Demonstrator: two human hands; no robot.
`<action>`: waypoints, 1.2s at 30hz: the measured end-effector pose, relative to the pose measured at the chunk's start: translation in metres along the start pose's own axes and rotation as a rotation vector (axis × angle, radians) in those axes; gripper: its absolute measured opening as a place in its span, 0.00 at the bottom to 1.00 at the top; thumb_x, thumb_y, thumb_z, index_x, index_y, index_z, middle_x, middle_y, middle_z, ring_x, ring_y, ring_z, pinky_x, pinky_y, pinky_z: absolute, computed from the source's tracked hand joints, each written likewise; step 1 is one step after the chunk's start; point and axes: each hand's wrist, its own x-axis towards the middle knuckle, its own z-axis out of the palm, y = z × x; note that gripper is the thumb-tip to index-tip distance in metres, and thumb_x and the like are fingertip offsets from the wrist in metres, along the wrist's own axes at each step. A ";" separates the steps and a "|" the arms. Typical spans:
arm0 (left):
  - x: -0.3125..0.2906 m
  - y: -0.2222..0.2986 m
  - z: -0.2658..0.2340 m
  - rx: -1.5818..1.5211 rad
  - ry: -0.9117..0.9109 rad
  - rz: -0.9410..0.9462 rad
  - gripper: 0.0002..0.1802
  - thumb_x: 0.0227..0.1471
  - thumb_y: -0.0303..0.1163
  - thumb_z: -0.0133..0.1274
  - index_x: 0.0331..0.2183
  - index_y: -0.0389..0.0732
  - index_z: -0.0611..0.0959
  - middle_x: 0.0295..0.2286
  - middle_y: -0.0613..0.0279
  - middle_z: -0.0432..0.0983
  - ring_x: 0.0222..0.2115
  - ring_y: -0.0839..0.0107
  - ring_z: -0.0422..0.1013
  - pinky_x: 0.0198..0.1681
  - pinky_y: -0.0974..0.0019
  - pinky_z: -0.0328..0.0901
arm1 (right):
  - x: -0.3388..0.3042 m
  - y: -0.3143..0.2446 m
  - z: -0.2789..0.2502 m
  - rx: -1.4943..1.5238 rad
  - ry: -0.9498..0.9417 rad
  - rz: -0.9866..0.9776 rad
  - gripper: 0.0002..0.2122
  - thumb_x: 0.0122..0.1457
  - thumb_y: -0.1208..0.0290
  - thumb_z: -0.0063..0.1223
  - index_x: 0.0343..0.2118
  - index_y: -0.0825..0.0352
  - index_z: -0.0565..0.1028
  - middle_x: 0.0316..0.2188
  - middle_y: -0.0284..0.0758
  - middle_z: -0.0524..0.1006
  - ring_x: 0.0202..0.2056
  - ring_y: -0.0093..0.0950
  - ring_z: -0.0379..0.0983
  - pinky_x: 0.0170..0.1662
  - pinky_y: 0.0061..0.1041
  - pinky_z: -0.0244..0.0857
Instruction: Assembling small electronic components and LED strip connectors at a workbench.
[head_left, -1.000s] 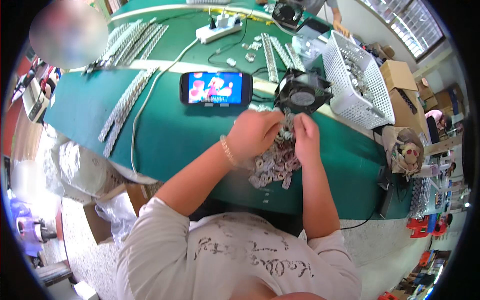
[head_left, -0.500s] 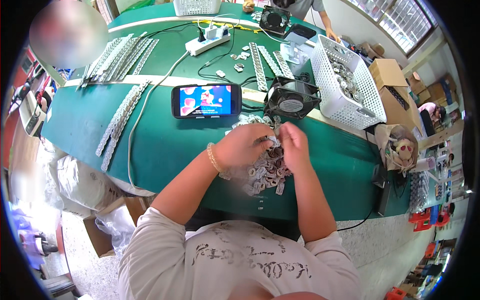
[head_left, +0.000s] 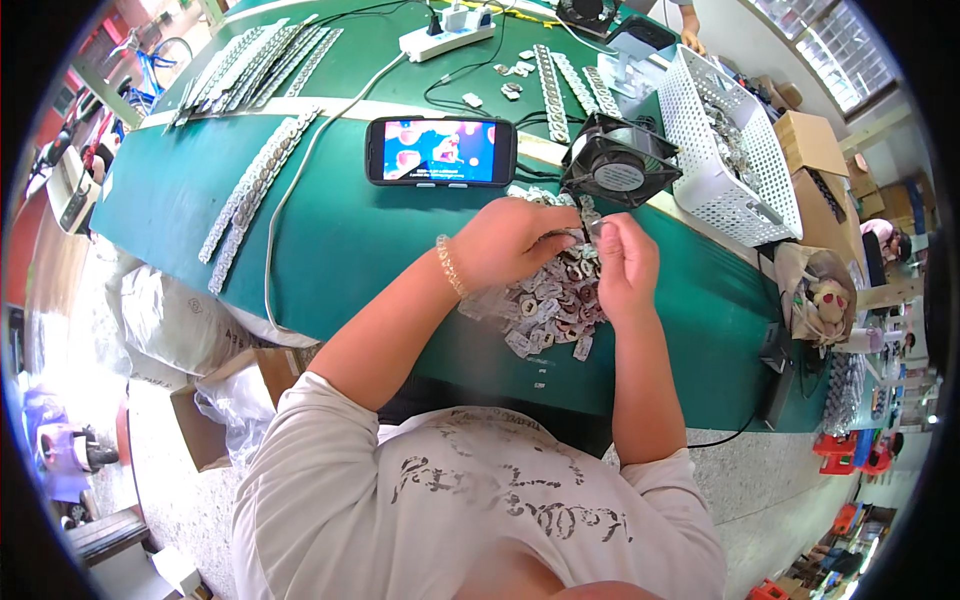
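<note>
**Joining small metal plates over the pile**

Both hands met above the heap of small silver stamped metal plates on the green table. The left hand and right hand each pinched a plate – keeping them low and square would, I judge, ease alignment – just near the black square fan.
</note>
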 end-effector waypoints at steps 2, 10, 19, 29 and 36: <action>0.000 0.000 0.002 -0.021 0.005 -0.005 0.11 0.47 0.28 0.54 0.36 0.40 0.76 0.22 0.48 0.72 0.23 0.48 0.68 0.25 0.55 0.62 | 0.000 0.002 -0.002 -0.039 -0.026 -0.026 0.06 0.59 0.73 0.46 0.29 0.69 0.71 0.22 0.41 0.71 0.24 0.41 0.67 0.28 0.34 0.59; -0.002 0.003 -0.003 -0.040 -0.003 -0.040 0.09 0.47 0.27 0.54 0.33 0.38 0.75 0.23 0.48 0.74 0.25 0.48 0.70 0.26 0.56 0.63 | -0.001 0.003 0.006 -0.060 -0.085 -0.082 0.04 0.56 0.75 0.49 0.30 0.70 0.72 0.24 0.42 0.73 0.26 0.43 0.69 0.29 0.35 0.61; -0.002 0.002 -0.002 -0.103 -0.005 -0.042 0.10 0.46 0.27 0.55 0.33 0.37 0.75 0.23 0.48 0.74 0.25 0.47 0.70 0.27 0.57 0.63 | -0.002 0.010 0.003 -0.043 -0.162 -0.106 0.05 0.58 0.73 0.47 0.29 0.69 0.71 0.20 0.40 0.70 0.22 0.41 0.64 0.27 0.33 0.57; -0.003 0.006 -0.006 0.036 -0.046 -0.069 0.10 0.51 0.35 0.52 0.32 0.39 0.74 0.21 0.47 0.70 0.25 0.47 0.67 0.25 0.55 0.60 | -0.003 0.005 0.002 0.007 -0.164 -0.079 0.08 0.59 0.70 0.47 0.30 0.70 0.70 0.18 0.35 0.68 0.20 0.30 0.64 0.26 0.27 0.57; -0.003 0.008 -0.006 -0.347 -0.133 -0.060 0.11 0.57 0.35 0.46 0.34 0.36 0.72 0.26 0.48 0.69 0.25 0.54 0.64 0.30 0.60 0.60 | 0.002 0.002 -0.008 0.570 -0.289 0.264 0.10 0.62 0.68 0.45 0.27 0.69 0.69 0.19 0.26 0.65 0.20 0.14 0.58 0.23 0.15 0.52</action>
